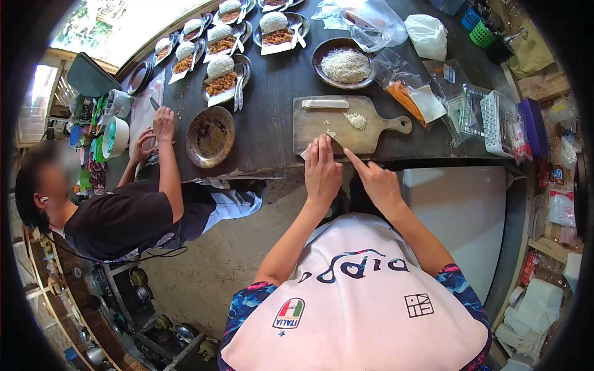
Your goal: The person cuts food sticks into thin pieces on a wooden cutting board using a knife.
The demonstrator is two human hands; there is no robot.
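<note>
My left hand point(323, 170) presses down at the near edge of a wooden cutting board point(303, 133), its fingers wrapped over a pale piece of food point(304, 154) that is mostly hidden. My right hand point(377, 184) grips a knife point(336, 143), index finger stretched along it, with the blade beside my left fingertips. On the board lie a pale block point(325, 104) and a small heap of thin white shreds point(356, 120). Behind it, a brown bowl point(318, 62) holds a pile of similar shreds point(345, 65).
At left, a co-worker's hands point(154, 133) work with a knife. Several plates point(276, 34) of rice and brown food with cutlery stand at the back. An empty brown plate point(211, 137) lies left of me. Bagged carrots point(405, 101) and a plastic basket point(497, 123) are at right.
</note>
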